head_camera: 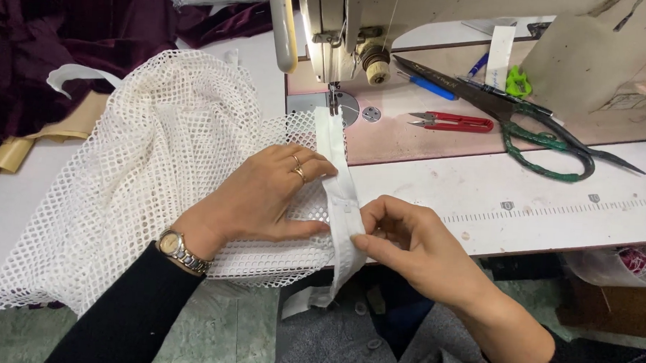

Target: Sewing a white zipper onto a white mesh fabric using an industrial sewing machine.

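Here, left hand (264, 193) flat on white open-mesh fabric (142, 166), right hand (407, 243) pinching white woven edging tape (337, 182), small white label (346, 213) on tape.

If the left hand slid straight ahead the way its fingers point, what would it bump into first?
The left hand lies flat on the white mesh fabric, fingers pointing right. Going straight on, it would probably first meet the white strip at its fingertips, then the right hand pinching that strip.

Black long sleeves on both arms, snug to the wrists. On the left hand (260, 197), a metal link wristwatch (178, 249) with a pale round dial, plus two gold rings (297, 167) on one finger. The right hand (414, 247) wears nothing.
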